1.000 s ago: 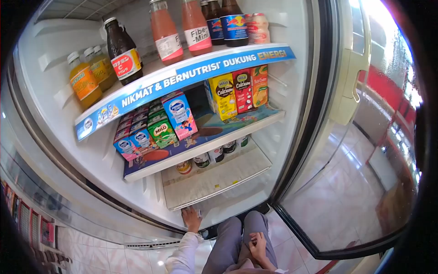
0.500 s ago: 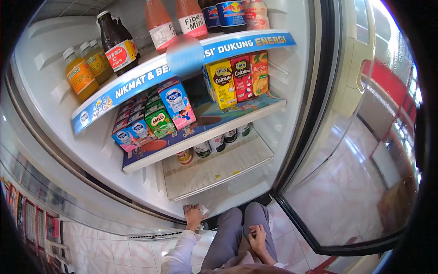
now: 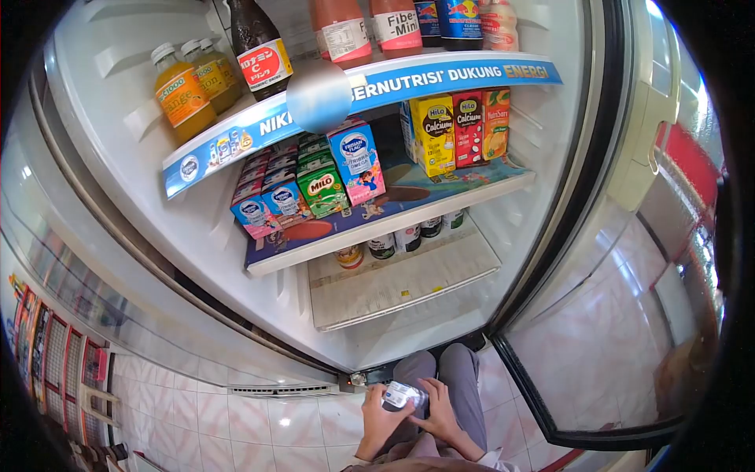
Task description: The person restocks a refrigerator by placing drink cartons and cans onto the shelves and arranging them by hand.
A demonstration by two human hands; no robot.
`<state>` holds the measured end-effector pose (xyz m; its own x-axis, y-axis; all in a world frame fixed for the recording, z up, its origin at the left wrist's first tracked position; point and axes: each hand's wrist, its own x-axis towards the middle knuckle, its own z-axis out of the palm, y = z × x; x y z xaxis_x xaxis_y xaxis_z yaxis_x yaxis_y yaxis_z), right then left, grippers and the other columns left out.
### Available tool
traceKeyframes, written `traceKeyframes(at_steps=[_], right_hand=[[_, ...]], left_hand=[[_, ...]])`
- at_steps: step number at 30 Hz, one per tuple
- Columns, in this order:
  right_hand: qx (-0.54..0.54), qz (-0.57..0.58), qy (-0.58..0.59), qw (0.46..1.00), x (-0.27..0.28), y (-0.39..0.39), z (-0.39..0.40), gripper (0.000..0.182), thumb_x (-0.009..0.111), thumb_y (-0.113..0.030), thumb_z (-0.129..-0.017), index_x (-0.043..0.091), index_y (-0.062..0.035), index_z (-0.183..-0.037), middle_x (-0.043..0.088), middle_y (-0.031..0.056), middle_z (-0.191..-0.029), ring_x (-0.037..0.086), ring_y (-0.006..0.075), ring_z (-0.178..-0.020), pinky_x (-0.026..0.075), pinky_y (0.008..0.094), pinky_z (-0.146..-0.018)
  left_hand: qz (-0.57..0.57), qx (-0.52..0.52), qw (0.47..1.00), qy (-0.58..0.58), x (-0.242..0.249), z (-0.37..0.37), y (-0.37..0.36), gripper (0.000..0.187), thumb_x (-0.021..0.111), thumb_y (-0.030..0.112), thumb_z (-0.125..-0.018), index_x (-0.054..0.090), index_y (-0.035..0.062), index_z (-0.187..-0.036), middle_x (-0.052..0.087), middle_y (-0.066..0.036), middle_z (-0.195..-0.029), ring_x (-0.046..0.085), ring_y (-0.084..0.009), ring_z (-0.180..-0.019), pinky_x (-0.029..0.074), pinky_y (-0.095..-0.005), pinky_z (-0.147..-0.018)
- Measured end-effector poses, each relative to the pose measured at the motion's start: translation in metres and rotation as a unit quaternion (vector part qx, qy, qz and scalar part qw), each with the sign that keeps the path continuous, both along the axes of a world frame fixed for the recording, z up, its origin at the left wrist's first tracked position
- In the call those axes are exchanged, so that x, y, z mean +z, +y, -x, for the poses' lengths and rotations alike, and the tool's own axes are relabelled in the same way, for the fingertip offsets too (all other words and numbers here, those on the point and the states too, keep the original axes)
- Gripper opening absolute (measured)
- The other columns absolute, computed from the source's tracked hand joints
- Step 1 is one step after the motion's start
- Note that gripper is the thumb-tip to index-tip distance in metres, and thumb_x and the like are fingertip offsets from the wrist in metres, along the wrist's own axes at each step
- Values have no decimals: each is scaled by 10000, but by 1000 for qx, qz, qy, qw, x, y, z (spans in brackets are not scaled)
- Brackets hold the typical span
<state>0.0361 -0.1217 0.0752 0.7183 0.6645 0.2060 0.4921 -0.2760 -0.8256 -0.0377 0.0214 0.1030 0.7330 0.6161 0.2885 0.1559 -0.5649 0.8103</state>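
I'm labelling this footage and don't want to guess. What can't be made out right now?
All in the head view:
- Held item: print too small; underside turned away, partly behind the left hand and right hand.
- Pink bottles: tops cut off by the upper edge.
- Banner: some letters covered by a round blur.
- Cans: tops hidden by the shelf above.

milo carton (image 3: 322,186) green; hilo cartons (image 3: 435,134) yellow and red; floor tiles (image 3: 299,425) white, pink-streaked.
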Motion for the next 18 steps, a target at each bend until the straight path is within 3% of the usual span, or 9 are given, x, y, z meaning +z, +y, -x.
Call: traceKeyframes(at_steps=[5, 6, 9, 11, 13, 15, 18], right_hand=[[-48, -30, 37, 998, -5, 4, 6, 712, 800, -138, -640, 496, -21, -1272, 480, 201, -1209, 468, 393, -1129, 417, 453, -970], [-64, -32, 59, 996, -6, 2, 8, 680, 794, -120, -634, 515, -16, -1245, 493, 196, -1183, 483, 389, -1107, 432, 446, -945], [-122, -84, 44, 988, 2, 4, 6, 553, 759, -79, -657, 555, 9, -1163, 542, 184, -1070, 543, 389, -985, 472, 421, -852], [-147, -116, 46, 981, 12, 6, 0, 496, 748, -52, -680, 563, 24, -1134, 566, 162, -983, 597, 339, -903, 491, 390, -786], [-142, -210, 151, 956, 17, 7, -4, 489, 753, -37, -692, 563, 33, -1138, 577, 124, -962, 624, 223, -877, 495, 328, -751], [-145, -252, 230, 929, 15, 5, -7, 514, 765, -23, -693, 559, 39, -1159, 587, 86, -995, 612, 140, -935, 505, 290, -775], [-141, -277, 260, 914, 42, 1, -8, 471, 771, -26, -747, 564, 46, -1164, 607, 63, -1023, 624, 128, -971, 517, 276, -826]], left_hand=[[4, -15, 1000, -19, 10, -4, -15, 468, 882, 236, -615, 548, 27, -869, 604, -119, -797, 616, -246, -732, 503, -358, -673], [35, -38, 999, -4, 9, -4, -14, 513, 881, 265, -640, 546, 23, -943, 573, -134, -869, 604, -307, -806, 502, -390, -726], [51, -50, 997, -35, 18, -16, -17, 500, 880, 240, -664, 549, 23, -969, 591, -133, -899, 611, -289, -836, 502, -380, -739], [89, -74, 992, -47, 37, -23, -20, 483, 866, 226, -692, 558, 19, -1002, 602, -130, -933, 615, -270, -863, 500, -364, -763], [113, -105, 986, -57, 44, -25, -18, 477, 834, 210, -727, 588, -2, -1076, 631, -121, -1024, 619, -225, -935, 489, -328, -845], [70, -141, 985, -77, 50, -27, -15, 441, 757, 191, -807, 583, -10, -1158, 616, -147, -1157, 592, -252, -1076, 444, -353, -960], [85, -151, 982, -72, 56, -24, -17, 420, 720, 191, -836, 580, -12, -1176, 605, -138, -1191, 570, -256, -1120, 414, -360, -999]])
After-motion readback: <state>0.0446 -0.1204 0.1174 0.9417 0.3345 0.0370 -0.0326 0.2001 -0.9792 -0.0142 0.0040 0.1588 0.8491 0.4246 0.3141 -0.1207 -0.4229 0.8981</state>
